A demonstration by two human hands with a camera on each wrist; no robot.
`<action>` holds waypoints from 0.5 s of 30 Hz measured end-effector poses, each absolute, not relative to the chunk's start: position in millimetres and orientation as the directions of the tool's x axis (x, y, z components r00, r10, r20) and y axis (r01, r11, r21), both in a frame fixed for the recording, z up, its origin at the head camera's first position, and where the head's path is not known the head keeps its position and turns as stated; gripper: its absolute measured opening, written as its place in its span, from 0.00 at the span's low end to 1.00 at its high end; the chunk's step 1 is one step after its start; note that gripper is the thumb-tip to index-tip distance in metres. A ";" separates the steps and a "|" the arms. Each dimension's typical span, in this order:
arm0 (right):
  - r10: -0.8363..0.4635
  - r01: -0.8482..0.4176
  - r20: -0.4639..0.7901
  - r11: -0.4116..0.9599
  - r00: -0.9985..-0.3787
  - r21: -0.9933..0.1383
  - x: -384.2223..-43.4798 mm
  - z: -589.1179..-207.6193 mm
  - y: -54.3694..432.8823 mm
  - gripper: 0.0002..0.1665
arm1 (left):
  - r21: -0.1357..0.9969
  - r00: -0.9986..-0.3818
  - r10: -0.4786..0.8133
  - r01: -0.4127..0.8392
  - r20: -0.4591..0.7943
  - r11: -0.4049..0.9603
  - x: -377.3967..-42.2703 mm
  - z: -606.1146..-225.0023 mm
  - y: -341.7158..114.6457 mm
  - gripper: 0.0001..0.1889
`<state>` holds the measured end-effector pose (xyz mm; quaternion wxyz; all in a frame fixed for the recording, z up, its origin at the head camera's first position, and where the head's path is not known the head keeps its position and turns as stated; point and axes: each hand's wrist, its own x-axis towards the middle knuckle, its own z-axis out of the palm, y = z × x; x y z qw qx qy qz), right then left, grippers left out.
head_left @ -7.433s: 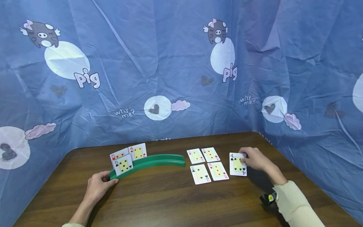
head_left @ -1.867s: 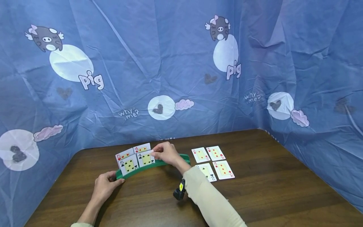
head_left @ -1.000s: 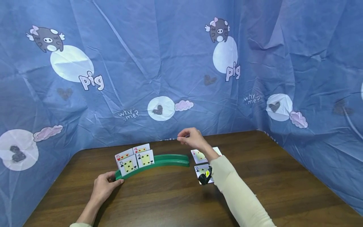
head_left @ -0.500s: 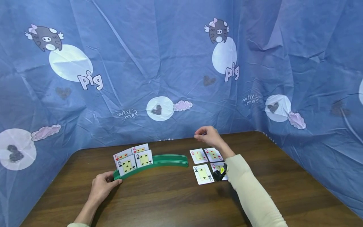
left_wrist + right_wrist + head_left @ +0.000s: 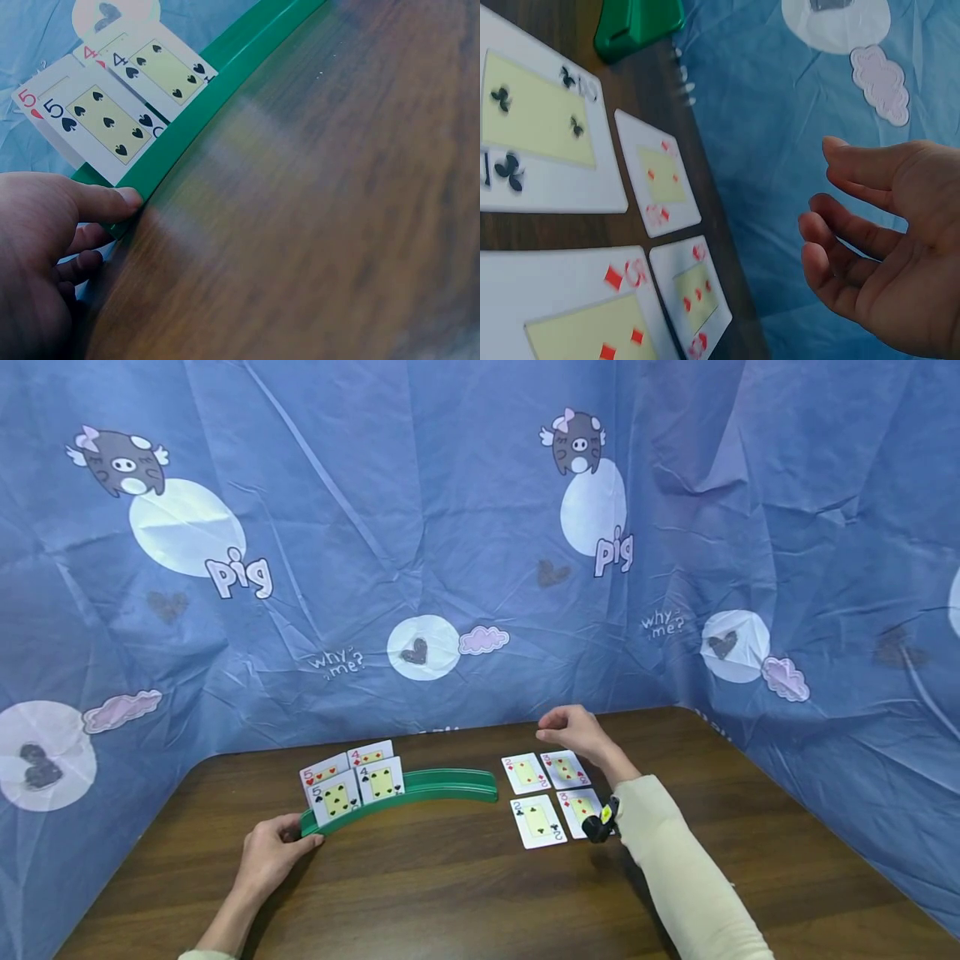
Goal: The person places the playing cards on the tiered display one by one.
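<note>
My left hand pinches the left end of a curved green playing card holder, thumb along its front edge in the left wrist view. Standing in the holder's left half are the five of hearts and four of diamonds behind, with the five of spades and four of spades in front. My right hand, fingers loosely bent around nothing, hovers above the three of hearts. Beside that card lie the two of diamonds, two of clubs and three of diamonds, face up.
A brown wooden table carries everything. Behind it hangs a blue printed curtain, close to the table's back edge. A small black device on the right wrist overlaps the three of diamonds in the head view.
The four of spades went from the table at the right into the holder, where my right hand let it go. That hand then moved right, over the flat cards. My left hand keeps its grip.
</note>
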<state>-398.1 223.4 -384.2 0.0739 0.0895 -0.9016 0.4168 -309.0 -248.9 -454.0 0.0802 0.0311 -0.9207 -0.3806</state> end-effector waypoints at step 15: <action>-0.084 -0.129 0.098 0.702 -0.992 -0.700 -400.8 -409.7 241.5 0.23 | 0.705 -0.986 -0.116 0.005 0.123 0.709 -308.0 -453.1 -249.0 0.22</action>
